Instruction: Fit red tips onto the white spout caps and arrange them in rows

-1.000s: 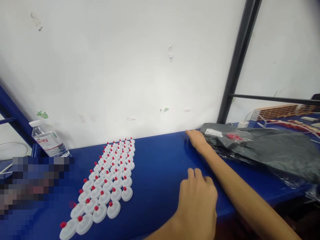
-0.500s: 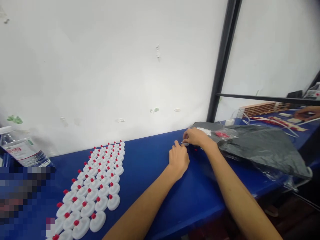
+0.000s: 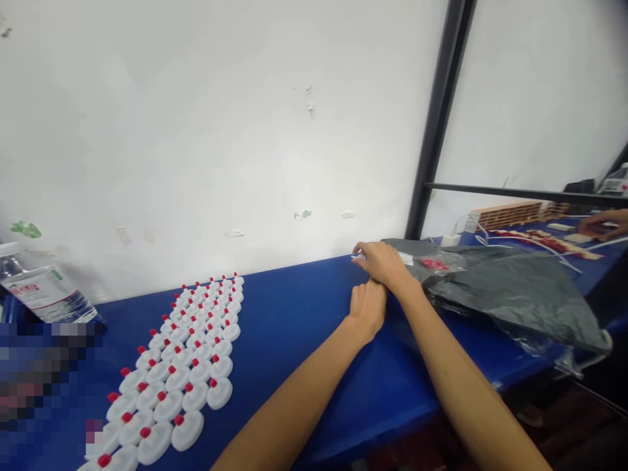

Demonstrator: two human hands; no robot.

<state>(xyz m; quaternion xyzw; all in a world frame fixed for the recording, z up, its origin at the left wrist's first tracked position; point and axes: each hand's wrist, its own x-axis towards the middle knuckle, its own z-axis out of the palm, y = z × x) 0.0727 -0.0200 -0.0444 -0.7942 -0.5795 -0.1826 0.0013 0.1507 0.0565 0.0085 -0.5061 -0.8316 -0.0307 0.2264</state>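
My right hand (image 3: pixel 383 263) is closed, with its thumb and fingers pinching a small white piece (image 3: pixel 359 258) near the back edge of the blue table (image 3: pixel 289 314). Just below and in front is my left hand (image 3: pixel 367 306); its fingers are curled, and their tips are hidden behind my right hand, so whatever they hold does not show. To the left, rows of white rounded pieces with red tips (image 3: pixel 186 430) lie closely side by side on the tabletop.
A grey plastic bag (image 3: pixel 515 281) lies at the right, with a clear packet of red bits (image 3: pixel 436 263) on it. A water bottle (image 3: pixel 46 291) leans at the far left. Behind the black post (image 3: pixel 436 124), another person's hand (image 3: pixel 606 226) is at a further table section.
My left hand has moved right, to under my right hand, where a small red bit lay on the table. My right hand has shifted slightly up, still pinching the white piece.
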